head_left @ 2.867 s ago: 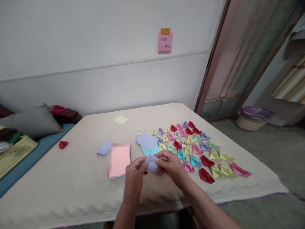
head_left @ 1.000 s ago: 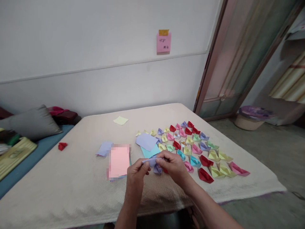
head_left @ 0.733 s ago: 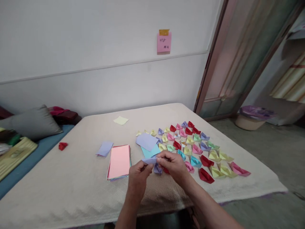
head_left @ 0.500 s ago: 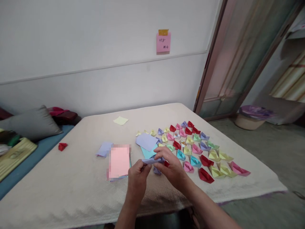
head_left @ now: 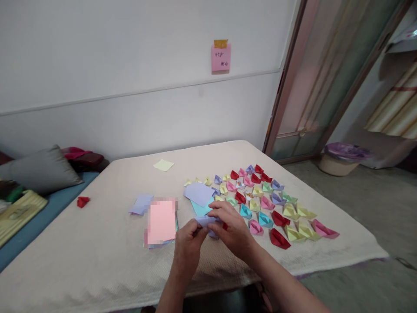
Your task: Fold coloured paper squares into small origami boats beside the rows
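Note:
A folded lavender paper (head_left: 206, 221) is held between my two hands above the near part of the table. My left hand (head_left: 189, 243) pinches its left end between thumb and fingers. At the other end, my right hand (head_left: 233, 226) grips it, fingers bent over the top and thumb beneath. Just beyond my hands lie a loose lavender sheet (head_left: 199, 193) and a turquoise sheet (head_left: 199, 209) partly under it. Rows of small folded paper boats, such as a red boat (head_left: 279, 238) and a turquoise boat (head_left: 265, 219), stand to the right; my right hand hides some of them.
A paper stack with a pink top (head_left: 162, 221) lies left of my hands, beside a lavender piece (head_left: 142, 204). Farther off are a pale yellow sheet (head_left: 163, 164) and a crumpled red paper (head_left: 83, 201). The cloth-covered table (head_left: 107, 261) ends close to me.
My right fingers have shifted slightly left along the lavender paper, and its upper face now tilts more into view. The whole scene has slid a little left as the camera turned.

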The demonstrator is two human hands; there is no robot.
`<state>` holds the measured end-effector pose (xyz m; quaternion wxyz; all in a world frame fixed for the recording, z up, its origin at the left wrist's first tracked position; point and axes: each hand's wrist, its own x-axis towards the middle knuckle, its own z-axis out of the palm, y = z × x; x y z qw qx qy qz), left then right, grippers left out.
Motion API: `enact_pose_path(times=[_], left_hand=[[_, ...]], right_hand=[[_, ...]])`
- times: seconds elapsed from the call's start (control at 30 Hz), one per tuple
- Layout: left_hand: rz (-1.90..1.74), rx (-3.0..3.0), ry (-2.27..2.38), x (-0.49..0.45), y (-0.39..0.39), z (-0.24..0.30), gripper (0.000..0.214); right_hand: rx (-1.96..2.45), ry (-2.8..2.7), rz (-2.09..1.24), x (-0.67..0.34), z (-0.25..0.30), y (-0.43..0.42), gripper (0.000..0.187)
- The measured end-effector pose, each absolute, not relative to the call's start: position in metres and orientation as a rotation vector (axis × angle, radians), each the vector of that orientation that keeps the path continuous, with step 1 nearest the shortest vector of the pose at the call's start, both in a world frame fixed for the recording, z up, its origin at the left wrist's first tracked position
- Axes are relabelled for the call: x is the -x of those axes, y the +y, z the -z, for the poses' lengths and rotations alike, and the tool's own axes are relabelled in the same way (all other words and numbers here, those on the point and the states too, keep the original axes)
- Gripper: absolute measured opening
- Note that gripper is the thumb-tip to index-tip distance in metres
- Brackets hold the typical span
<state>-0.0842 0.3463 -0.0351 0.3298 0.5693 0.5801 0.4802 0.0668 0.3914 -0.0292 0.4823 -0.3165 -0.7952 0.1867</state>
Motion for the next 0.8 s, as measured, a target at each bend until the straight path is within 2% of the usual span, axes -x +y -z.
enact_pose_path(times=[0.2,0.4,0.57,0.67,0.8], left_hand=[[-1.234,-1.449,1.531,0.085,0.348,0.035,0.023],[-1.207,-1.41,1.529,0.087,0.349,0.036,0.02],[-1.183,-1.486,1.532,0.087,0.348,0.035,0.023],[-1.173,-1.52,1.482,0.086,0.347,0.033,0.028],[-1.274,-1.248,1.235,0.085,0.346,0.032,0.036]], right_hand=[[0.785,-2.067,-0.182,-0.066,0.03,0.389,0.016],[0.736,-2.016,-0.284,-0.063,0.029,0.386,0.015],[0.749,-1.909,-0.642,-0.062,0.028,0.388,0.01],[0.791,-1.745,-1.014,-0.063,0.029,0.393,0.013],[0.776,-1.358,-1.562,-0.063,0.034,0.397,0.013]])
